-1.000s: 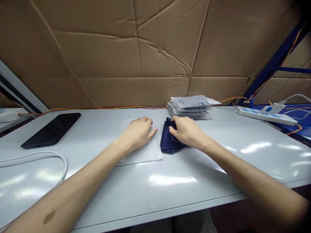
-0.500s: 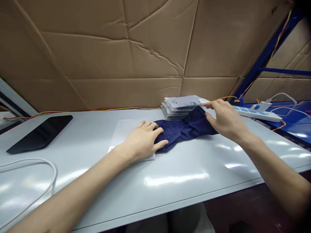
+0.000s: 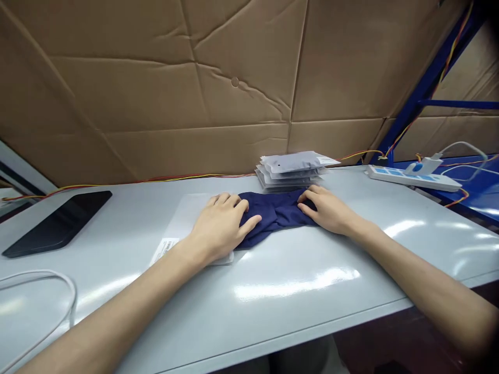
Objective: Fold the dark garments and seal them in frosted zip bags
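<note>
A dark navy cloth (image 3: 273,214) lies bunched on the pale glossy table (image 3: 296,306). My left hand (image 3: 222,223) rests on its left end with the fingers spread, partly over a translucent bag (image 3: 181,218) that has a barcode label. On the cloth's right end is my right hand (image 3: 325,208), its fingertips curled and pressed together on the fabric. Just behind the cloth stands a stack of flat packed bags (image 3: 292,169), several high.
To the left lie a black tablet or phone (image 3: 58,221) and a looped white cable (image 3: 70,291). A white power strip (image 3: 413,178) with a plug sits at the back right. Behind the table rises a cardboard sheet (image 3: 156,93), with thin coloured wires along its foot.
My right hand has moved left and down onto the cloth, whose raised right end now lies flatter. The camera view has shifted slightly. My left hand stays on the cloth.
</note>
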`<state>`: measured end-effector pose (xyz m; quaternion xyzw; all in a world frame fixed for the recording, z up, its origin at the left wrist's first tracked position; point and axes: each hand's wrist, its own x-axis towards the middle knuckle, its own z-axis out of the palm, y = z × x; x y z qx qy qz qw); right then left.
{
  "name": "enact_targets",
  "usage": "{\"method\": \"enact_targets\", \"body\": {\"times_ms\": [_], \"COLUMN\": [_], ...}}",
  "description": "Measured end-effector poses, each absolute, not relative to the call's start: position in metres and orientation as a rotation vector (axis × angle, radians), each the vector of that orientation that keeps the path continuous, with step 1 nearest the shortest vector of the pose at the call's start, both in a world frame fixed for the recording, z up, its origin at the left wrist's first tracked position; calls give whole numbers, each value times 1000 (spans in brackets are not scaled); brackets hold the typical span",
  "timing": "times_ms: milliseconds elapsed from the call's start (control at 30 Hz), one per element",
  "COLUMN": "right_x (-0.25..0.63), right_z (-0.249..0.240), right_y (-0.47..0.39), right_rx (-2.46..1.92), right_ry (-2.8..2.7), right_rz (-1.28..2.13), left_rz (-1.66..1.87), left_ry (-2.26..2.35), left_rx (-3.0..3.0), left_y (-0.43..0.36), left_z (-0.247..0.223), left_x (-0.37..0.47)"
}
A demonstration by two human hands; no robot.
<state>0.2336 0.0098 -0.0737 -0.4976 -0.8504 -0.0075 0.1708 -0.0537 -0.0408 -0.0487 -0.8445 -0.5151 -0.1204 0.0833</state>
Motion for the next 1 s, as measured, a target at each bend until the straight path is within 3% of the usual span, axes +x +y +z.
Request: {"method": "enact_targets", "body": {"times_ms": [267,467,633,800,1000], "right_x": [218,229,246,251,255], "right_z": [-72,-70,-71,-70,-69], "right_y": [0,5,11,10,10], "right_rx": [-1414,-1439,-1482,-1468,-1408], "right_ry": [-2383,-2370,-2319,-2317,-2330], "right_rz": [63,90,83,71,102], "left_rz": [-515,-714,-574,-627,-295], "left_ry": [-1339,-1776,-2117,-1785,-1671], "left_rx": [-2697,-2490,-2078,-2157,-2508], "left_y": [-44,-43,-44,-40,-32], "left_z": [-57,-41,-13,-18,-38], "left_x": [-40,-50,-74,-83,-84]}}
